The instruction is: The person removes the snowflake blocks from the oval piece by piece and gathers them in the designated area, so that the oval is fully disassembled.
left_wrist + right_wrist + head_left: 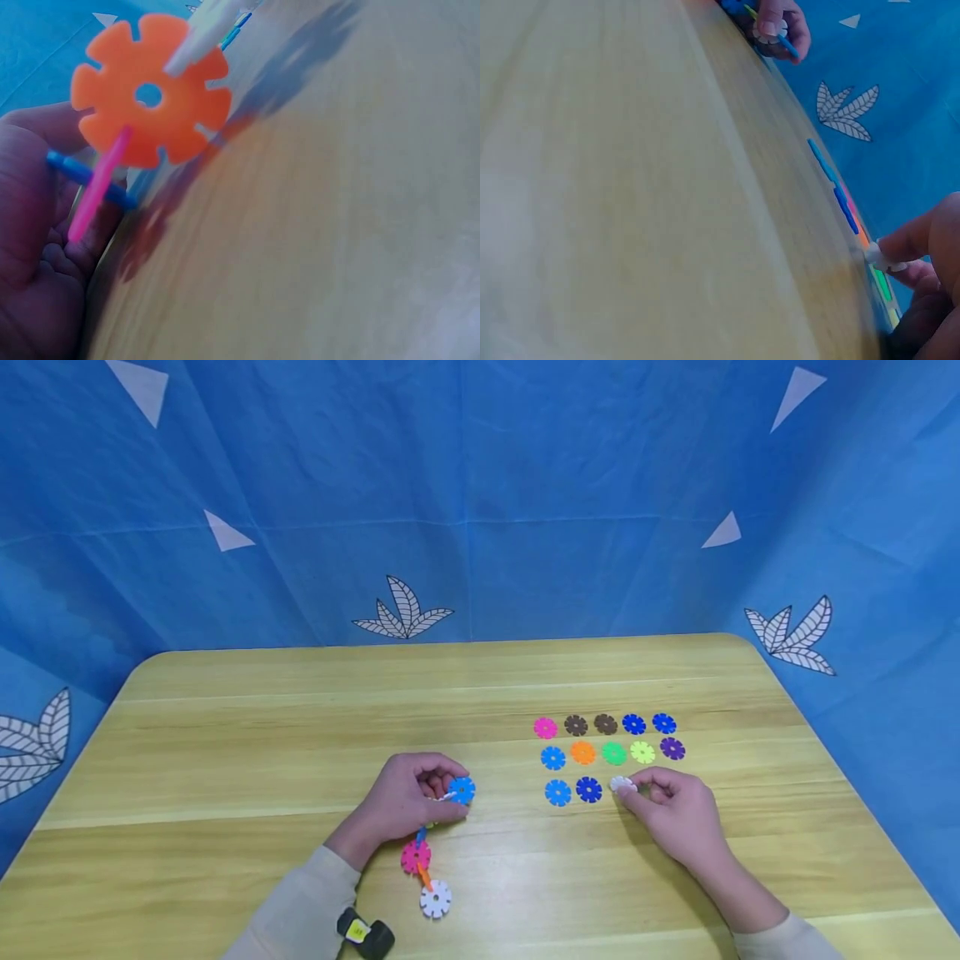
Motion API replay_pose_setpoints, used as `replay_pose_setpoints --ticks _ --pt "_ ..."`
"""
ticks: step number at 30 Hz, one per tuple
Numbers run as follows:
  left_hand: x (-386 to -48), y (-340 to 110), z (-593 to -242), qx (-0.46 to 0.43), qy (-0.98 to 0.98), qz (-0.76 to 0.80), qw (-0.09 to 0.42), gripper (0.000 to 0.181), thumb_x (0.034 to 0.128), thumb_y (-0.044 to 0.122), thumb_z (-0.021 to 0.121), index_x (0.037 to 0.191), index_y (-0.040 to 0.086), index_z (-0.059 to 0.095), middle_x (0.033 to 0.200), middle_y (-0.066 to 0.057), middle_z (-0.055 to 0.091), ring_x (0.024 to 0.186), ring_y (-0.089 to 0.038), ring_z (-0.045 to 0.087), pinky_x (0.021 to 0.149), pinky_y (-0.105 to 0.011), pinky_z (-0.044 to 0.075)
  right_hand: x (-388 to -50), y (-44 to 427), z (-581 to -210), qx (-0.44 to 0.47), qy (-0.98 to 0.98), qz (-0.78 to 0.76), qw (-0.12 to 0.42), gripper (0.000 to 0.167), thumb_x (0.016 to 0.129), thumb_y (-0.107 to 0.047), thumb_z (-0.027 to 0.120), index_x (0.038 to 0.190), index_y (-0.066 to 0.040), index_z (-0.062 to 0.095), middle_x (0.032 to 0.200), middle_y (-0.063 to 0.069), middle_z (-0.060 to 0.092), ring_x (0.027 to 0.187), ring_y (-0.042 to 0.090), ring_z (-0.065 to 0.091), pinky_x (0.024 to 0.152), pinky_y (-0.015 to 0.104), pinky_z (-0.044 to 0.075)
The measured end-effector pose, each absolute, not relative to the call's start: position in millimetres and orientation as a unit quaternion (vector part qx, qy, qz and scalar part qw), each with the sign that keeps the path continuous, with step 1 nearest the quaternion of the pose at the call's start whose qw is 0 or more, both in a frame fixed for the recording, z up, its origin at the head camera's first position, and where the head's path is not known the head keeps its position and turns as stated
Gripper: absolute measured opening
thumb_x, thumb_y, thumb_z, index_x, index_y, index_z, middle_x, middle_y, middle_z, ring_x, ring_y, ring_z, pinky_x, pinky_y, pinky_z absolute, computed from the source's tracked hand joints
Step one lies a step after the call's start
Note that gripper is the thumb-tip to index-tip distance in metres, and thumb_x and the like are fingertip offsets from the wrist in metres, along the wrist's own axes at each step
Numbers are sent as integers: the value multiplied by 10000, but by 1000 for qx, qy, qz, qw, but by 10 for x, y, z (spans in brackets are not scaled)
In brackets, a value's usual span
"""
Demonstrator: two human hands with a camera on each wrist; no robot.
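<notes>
My left hand [412, 797] grips a chain of interlocking notched plastic discs. At its upper end a light blue disc [463, 792] shows by the fingertips; below the hand dangle a pink disc [410, 858], an orange disc [425, 877] and a white disc [436, 911]. The left wrist view shows that orange disc [195, 105] close up, slotted into the pink disc [94, 199] seen edge-on. My right hand [682, 818] pinches a separate white disc [622, 784] between thumb and fingers, at the right end of the nearest row. Its far fingers are partly hidden.
Loose discs lie in rows on the wooden table [225, 735]: among them a dark blue disc [588, 797] beside a light blue disc [558, 799], a green disc [614, 758] and a purple disc [672, 754]. A blue curtain [525, 485] hangs behind the table's far edge.
</notes>
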State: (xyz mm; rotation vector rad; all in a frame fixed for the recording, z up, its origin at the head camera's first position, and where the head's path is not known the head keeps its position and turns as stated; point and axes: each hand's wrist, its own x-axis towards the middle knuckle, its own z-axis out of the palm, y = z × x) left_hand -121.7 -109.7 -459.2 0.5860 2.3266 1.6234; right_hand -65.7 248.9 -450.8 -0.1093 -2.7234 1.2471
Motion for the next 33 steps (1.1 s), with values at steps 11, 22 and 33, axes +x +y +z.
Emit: replay_pose_setpoints --ticks 11,22,33 --pt "-1211 -1103 -4592 220 795 553 113 345 803 19 760 1137 106 750 893 -2 649 818 -210 576 716 -284 505 -674 2504 -4472 -77 -917 391 35 267 825 -182 824 1043 -51 742 534 -4 416 464 135 379 565 329 382" --pt "-1199 -1087 -4583 191 794 570 91 252 860 29 748 1094 95 681 972 19 688 909 -184 624 766 -290 497 -654 2493 -4474 -75 -915 393 46 216 818 -125 816 1019 -77 753 533 -9 393 463 121 369 621 330 397" --pt "-1203 -1114 -4605 195 806 555 72 120 843 72 782 871 182 746 893 50 704 814 -180 597 697 -283 471 -610 2461 -4474 -71 -895 437 62 189 856 -177 803 1017 -89 757 526 -21 385 429 108 350 476 289 378"
